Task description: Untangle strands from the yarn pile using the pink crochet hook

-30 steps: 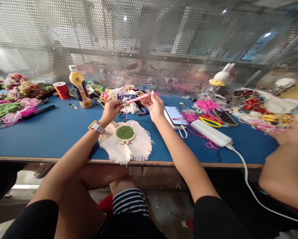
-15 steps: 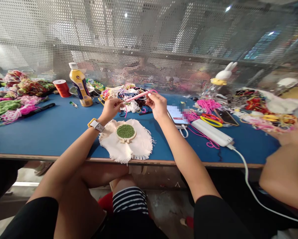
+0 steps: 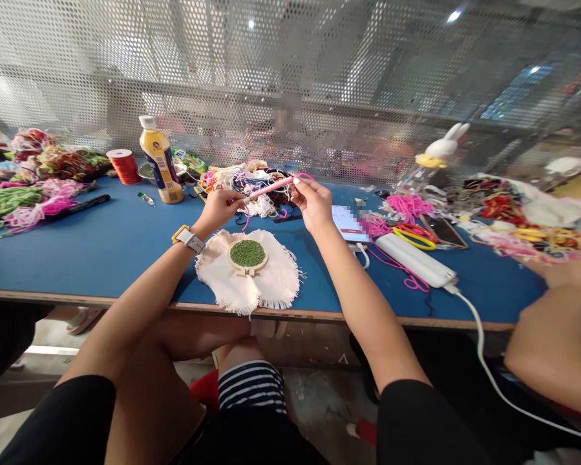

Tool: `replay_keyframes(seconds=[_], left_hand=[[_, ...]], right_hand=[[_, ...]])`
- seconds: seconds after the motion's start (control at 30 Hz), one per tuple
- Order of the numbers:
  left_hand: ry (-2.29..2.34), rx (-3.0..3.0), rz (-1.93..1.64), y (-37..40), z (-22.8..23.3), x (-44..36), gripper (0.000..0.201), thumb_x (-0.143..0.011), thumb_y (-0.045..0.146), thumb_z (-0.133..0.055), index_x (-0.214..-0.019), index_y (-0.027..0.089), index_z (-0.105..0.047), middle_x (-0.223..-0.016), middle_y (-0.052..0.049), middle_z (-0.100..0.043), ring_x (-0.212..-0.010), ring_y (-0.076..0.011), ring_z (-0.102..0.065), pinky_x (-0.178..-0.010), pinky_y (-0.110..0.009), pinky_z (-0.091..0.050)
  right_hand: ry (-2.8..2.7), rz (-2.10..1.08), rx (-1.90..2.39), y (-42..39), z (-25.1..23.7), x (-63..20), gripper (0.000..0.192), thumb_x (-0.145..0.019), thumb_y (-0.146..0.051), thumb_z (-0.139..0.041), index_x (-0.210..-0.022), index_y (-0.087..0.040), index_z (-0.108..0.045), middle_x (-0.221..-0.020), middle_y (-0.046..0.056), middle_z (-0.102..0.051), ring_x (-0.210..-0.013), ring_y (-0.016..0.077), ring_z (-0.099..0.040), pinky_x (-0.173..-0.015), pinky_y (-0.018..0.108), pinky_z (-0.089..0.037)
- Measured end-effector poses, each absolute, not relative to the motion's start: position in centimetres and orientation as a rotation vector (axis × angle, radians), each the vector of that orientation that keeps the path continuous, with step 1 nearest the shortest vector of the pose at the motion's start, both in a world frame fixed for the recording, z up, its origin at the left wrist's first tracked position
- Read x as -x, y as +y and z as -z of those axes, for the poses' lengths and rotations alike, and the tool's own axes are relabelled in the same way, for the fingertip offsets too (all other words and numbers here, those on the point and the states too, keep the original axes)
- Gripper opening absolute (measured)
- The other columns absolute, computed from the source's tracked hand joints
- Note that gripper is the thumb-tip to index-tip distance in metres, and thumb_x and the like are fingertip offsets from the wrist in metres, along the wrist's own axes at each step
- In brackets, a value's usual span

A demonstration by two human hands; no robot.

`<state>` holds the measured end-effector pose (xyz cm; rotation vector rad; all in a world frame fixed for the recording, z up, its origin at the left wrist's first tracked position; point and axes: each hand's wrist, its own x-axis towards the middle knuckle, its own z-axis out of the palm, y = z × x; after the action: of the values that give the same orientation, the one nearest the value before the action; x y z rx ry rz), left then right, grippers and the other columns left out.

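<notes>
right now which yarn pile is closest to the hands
The mixed white, pink and dark yarn pile just behind the pink tool, not the piles at the far left or right.

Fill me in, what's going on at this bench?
A person seated at a blue table holds a pink pen-like tool between both hands: left hand at its lower tip, right hand at the upper end, where pink yarn loops. In front of them a small hoop filled with green stitching lies on white cloth. Yarn piles, a yellow bottle and a phone lie around. Another person's arm is at the right.
</notes>
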<state>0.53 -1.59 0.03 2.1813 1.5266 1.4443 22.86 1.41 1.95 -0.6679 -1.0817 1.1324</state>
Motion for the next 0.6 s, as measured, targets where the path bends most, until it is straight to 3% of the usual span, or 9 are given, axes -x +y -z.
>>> replay_keyframes(seconds=[0.3, 0.47, 0.6], left_hand=[[1.6, -2.482, -1.263, -2.2, 0.0, -0.8, 0.026, -0.085, 0.038, -0.058, -0.08, 0.017, -0.072, -0.065, -0.003, -0.066, -0.057, -0.0129, -0.057, -0.054, -0.024, -0.037], [1.706, -2.617, -1.062, -3.1, 0.0, -2.0, 0.028, -0.09, 0.04, -0.051, -0.1, 0.02, -0.068, -0.067, -0.003, -0.065, -0.057, -0.0142, -0.055, -0.051, -0.024, -0.029], [1.782, -2.642, -0.967, -3.4, 0.0, -2.5, 0.03, -0.094, 0.038, -0.044, -0.089, 0.019, -0.067, -0.063, -0.003, -0.062, -0.055, -0.0159, -0.053, -0.049, -0.026, -0.023]], right_hand=[[-1.064, -1.033, 0.747, 2.0, -1.1, -22.3, 0.01, -0.076, -0.017, -0.064, -0.066, -0.018, -0.064, -0.052, -0.007, -0.056, -0.047, 0.0049, -0.054, -0.051, 0.016, -0.05], [-1.09, -1.148, 0.705, 1.8, -0.8, -21.9, 0.006, -0.076, -0.018, -0.064, -0.07, -0.019, -0.066, -0.054, -0.007, -0.058, -0.048, 0.0043, -0.053, -0.05, 0.015, -0.049], [-1.033, -1.131, 0.697, 2.3, -0.7, -22.1, 0.01, -0.073, -0.022, -0.07, -0.067, -0.018, -0.063, -0.054, -0.008, -0.057, -0.046, 0.0029, -0.051, -0.048, 0.014, -0.048]])
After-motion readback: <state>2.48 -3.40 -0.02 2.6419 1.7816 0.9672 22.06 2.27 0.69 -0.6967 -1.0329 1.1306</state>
